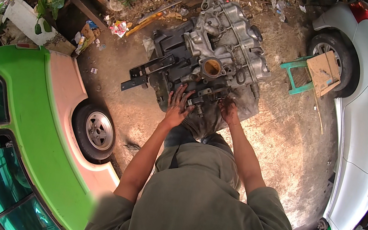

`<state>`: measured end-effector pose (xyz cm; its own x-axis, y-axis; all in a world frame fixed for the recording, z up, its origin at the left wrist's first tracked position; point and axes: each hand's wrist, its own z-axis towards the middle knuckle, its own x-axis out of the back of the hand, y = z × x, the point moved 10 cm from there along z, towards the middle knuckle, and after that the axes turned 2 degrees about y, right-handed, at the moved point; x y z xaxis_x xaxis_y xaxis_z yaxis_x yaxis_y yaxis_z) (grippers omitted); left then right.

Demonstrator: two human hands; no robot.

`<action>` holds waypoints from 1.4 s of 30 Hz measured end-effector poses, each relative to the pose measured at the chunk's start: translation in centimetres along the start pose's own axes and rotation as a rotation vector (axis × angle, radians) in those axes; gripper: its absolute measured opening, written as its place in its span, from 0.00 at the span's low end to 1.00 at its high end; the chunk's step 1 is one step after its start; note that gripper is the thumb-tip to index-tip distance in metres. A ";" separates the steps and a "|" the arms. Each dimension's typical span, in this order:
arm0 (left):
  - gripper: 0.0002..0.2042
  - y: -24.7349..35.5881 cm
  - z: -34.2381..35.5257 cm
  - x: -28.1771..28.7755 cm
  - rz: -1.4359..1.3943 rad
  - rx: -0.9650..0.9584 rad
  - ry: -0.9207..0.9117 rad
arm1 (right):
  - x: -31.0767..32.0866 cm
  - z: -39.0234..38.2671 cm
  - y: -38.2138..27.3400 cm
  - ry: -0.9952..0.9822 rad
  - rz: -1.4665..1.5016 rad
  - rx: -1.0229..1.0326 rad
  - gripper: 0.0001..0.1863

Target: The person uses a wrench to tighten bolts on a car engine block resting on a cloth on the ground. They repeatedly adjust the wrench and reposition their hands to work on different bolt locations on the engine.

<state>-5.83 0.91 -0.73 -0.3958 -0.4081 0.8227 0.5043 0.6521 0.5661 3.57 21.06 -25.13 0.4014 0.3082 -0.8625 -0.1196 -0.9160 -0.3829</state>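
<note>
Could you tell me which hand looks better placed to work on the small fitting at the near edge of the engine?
Probably the right hand: its fingers are already pinched on the small fitting at the engine near edge, while the left hand lies spread flat on the casing beside it, seemingly bracing.

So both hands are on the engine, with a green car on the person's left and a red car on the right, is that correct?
Not quite: the car on the right is white, not red, as the head view shows. Both the left hand and right hand are on the engine, and the green car is on the left.
</note>
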 end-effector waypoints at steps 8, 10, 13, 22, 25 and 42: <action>0.29 0.1 0.1 -0.2 0.021 -0.008 -0.001 | -4.8 -1.0 -3.0 -0.015 -0.100 0.076 0.32; 0.29 0.0 0.0 -0.2 0.016 -0.005 -0.007 | -4.6 -1.6 -3.4 0.100 -0.137 0.119 0.36; 0.29 0.0 -0.1 -0.2 0.008 -0.010 -0.004 | -5.3 -2.3 -3.8 0.097 -0.186 0.175 0.36; 0.29 -0.1 -0.2 -0.4 0.052 -0.013 0.011 | -8.2 -1.3 -5.4 0.049 -0.615 0.243 0.44; 0.29 -0.1 0.0 -0.5 0.048 -0.008 -0.001 | -9.2 -2.6 -5.9 0.122 -0.514 0.354 0.36; 0.30 0.2 -0.1 0.1 0.009 -0.013 0.011 | -22.1 -8.3 -3.3 -0.245 -1.742 0.471 0.17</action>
<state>-5.72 0.93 -0.49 -0.3831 -0.4094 0.8280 0.5176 0.6473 0.5596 2.65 15.11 -2.05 0.2120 0.7921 0.5724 0.0079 0.5843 -0.8115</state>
